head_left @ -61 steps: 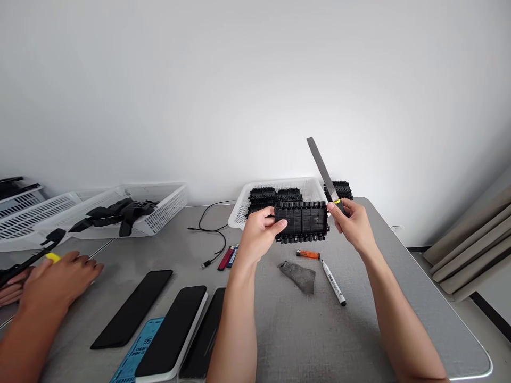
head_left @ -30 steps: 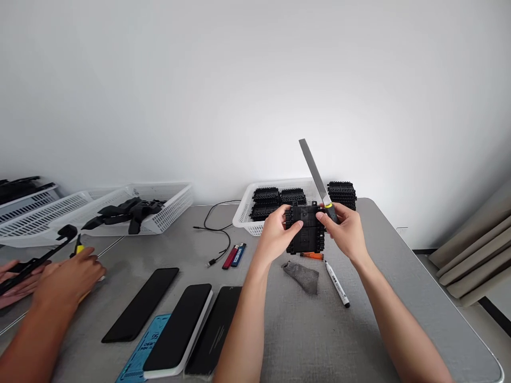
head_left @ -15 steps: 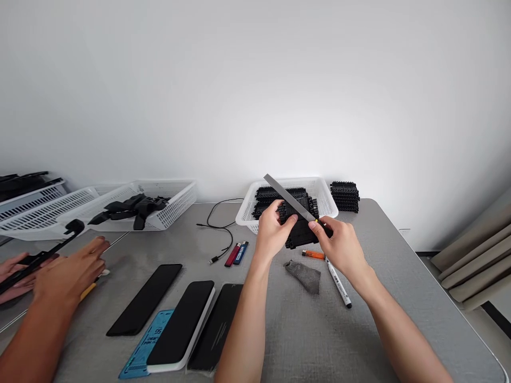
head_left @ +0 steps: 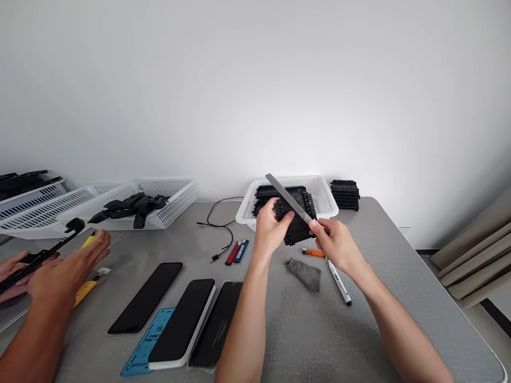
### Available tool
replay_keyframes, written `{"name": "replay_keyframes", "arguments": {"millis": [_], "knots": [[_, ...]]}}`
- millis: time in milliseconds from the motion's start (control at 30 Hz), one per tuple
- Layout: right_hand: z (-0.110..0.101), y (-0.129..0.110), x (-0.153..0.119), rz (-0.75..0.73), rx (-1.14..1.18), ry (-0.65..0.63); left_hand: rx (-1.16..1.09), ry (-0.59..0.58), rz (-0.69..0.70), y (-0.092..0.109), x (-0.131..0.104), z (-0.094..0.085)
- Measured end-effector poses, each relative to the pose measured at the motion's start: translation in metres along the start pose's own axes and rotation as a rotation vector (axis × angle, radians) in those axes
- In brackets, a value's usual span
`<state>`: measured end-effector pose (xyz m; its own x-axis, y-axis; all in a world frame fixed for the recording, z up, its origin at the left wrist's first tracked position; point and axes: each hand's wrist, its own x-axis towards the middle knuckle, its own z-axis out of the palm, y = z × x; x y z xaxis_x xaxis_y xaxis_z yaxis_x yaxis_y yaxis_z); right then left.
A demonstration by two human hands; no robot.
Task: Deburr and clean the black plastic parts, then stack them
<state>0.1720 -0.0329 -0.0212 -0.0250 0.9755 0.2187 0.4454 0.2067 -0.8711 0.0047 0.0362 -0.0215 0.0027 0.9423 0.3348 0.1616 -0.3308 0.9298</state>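
Note:
My left hand [head_left: 270, 229] grips a black ridged plastic part [head_left: 299, 230] in front of a white basket, its thumb resting on the part's face. My right hand [head_left: 334, 240] is closed round the handle end of a flat grey metal file [head_left: 289, 198]. The file's blade slants up to the left across the black part. Inside the white basket [head_left: 327, 198] lie more black ridged parts. Below my hands are a grey cloth [head_left: 304, 274], an orange lighter [head_left: 313, 252] and a white marker [head_left: 339, 283].
Stacked black parts [head_left: 345, 195] stand right of the basket. Left are red [head_left: 232, 253] and blue [head_left: 241, 251] lighters, a black cable [head_left: 215, 225], phones [head_left: 181, 322] and baskets [head_left: 175, 205]. At far left, another person's hands [head_left: 64, 274] hold a long black part [head_left: 40, 259].
My right hand has shifted slightly left and the black part has tilted a little. The other person's nearer hand has moved left, uncovering more of a yellow-handled tool.

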Motion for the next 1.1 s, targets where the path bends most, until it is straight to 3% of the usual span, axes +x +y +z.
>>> {"name": "replay_keyframes", "arguments": {"millis": [167,533,700,833,1000,1100], "knots": [[-0.0014,-0.0013,-0.0002,0.020,0.030,-0.013,-0.002,0.002,0.033,-0.0040,0.0008,-0.0014],[-0.0031,-0.0017,-0.0007,-0.069,-0.308,0.250,0.021,0.017,-0.003,-0.0014,0.0003,-0.0037],[-0.0020,-0.0037,-0.0024,-0.083,-0.282,0.171,-0.024,0.004,0.007,0.0010,-0.0001,-0.0027],[-0.0029,-0.0026,-0.0014,-0.074,-0.267,0.219,-0.016,0.058,-0.010,0.0024,-0.0001,-0.0029],[-0.0026,-0.0026,-0.0013,-0.107,-0.157,0.092,0.001,0.022,0.026,0.0028,0.0002,-0.0022],[-0.0017,-0.0018,-0.0001,-0.100,-0.162,0.108,-0.031,0.037,0.035,0.0027,0.0000,-0.0030]]}}
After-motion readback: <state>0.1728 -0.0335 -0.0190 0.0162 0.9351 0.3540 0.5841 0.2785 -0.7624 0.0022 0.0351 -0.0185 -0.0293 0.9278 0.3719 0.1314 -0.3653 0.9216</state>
